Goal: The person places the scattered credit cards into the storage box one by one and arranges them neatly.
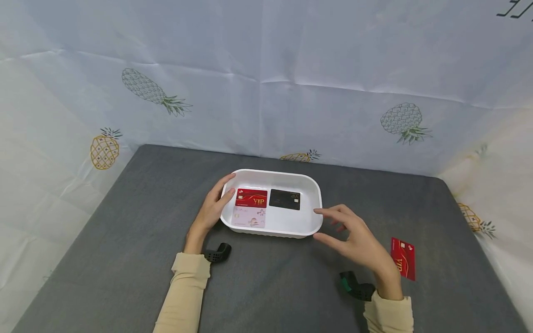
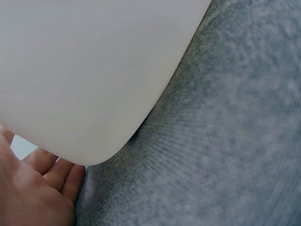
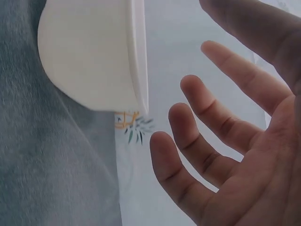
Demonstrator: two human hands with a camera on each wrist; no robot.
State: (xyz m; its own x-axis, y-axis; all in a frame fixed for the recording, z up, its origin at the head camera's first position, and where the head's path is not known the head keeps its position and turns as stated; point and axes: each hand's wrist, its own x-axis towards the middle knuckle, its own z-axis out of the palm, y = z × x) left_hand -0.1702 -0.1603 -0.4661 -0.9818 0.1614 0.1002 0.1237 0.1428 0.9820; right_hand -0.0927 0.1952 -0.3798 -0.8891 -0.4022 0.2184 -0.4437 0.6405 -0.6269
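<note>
A white plastic tray (image 1: pixel 291 222) with rounded corners sits on the grey table. My left hand (image 1: pixel 211 209) holds its left end, the thumb over the rim and the fingers along the outer wall. In the left wrist view, the tray's wall (image 2: pixel 89 80) hides part of those fingers. Inside lie a red VIP card (image 1: pixel 251 198), a pale pink VIP card (image 1: pixel 248 217) just below it, and a black card (image 1: pixel 285 199) to their right. Beside the tray's right end hovers my right hand (image 1: pixel 354 236), its fingers spread and holding nothing; the right wrist view shows them apart from the tray.
Another red VIP card (image 1: pixel 403 259) lies on the grey cloth-covered table (image 1: pixel 266 286), right of my right wrist and partly behind it. A white curtain (image 1: pixel 266 55) printed with pineapples hangs along the table's far edge and sides.
</note>
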